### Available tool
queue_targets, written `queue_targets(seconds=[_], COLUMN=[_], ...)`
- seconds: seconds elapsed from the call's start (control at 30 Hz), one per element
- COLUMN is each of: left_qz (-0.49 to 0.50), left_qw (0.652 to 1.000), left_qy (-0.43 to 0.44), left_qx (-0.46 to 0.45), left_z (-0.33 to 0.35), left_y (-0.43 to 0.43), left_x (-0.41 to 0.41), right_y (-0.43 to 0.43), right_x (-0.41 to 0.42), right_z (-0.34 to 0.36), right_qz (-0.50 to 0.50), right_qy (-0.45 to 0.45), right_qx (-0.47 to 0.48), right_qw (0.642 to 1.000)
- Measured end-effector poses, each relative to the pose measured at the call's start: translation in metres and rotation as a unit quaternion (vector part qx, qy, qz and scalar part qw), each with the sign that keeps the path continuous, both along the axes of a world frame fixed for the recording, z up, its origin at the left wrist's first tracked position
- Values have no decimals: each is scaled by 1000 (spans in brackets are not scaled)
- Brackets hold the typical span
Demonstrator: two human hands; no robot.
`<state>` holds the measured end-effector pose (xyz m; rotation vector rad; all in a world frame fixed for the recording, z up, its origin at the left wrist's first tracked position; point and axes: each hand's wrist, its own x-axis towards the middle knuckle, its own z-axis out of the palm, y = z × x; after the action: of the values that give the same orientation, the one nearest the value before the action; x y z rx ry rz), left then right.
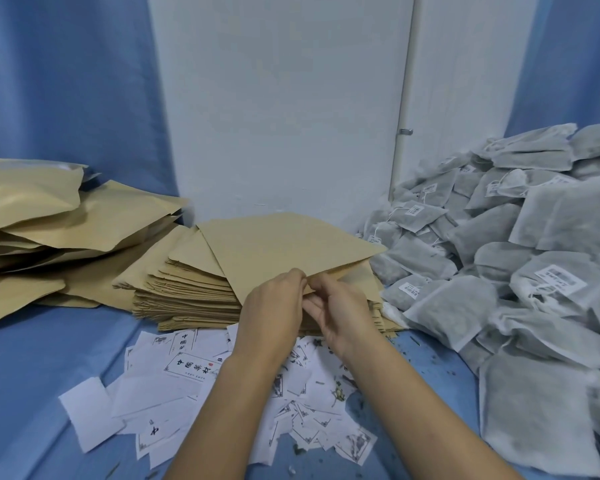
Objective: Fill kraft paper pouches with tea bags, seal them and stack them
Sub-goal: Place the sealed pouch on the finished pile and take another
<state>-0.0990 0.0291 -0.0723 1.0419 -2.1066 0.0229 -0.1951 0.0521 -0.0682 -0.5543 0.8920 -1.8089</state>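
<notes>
holding the top kraft pouch (284, 247) at its near edge with both hands: left hand (274, 299) pinching the paper between thumb and fingers, right hand (340, 313) gripping the same edge just beside it, fingers curled under. lying turned a little on the stack of flat pouches (187, 296) in the middle of the worktop (49, 358), far part resting on the stack, near edge slightly lifted. probably working the mouth open, so an early step for this pouch; nothing inside yet, judging by the flatness. very light and thin, stiff enough to keep a crease, but easy to bend or tear at the mouth. better to take by the two layers of the open edge and part them gently, not by the middle. smooth paper, so may slip or drag the next pouch along. tea bags (534, 271) heaped at the right: soft, light, with strings and tags likely to tangle, best taken by the body. filled pouches (42, 216) piled at the left, puffy, may slide. printed paper labels (187, 372) scattered in front
</notes>
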Motion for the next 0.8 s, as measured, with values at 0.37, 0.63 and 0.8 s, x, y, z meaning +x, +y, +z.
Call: queue_targets(seconds=[0.37,0.63,0.8], left_qz=[30,27,13], left_qw=[998,996,999], left_qy=[47,77,3], left_qx=[2,23,-37], left_z=[-5,1,2], left_y=[9,8,7], left_x=[-8,-1,5], right_y=[7,8,4], right_x=[0,2,-5], right_z=[2,0,-6], right_qz=[-54,-20,-27], right_qy=[13,50,12], right_qx=[39,28,60], right_qw=[998,998,998])
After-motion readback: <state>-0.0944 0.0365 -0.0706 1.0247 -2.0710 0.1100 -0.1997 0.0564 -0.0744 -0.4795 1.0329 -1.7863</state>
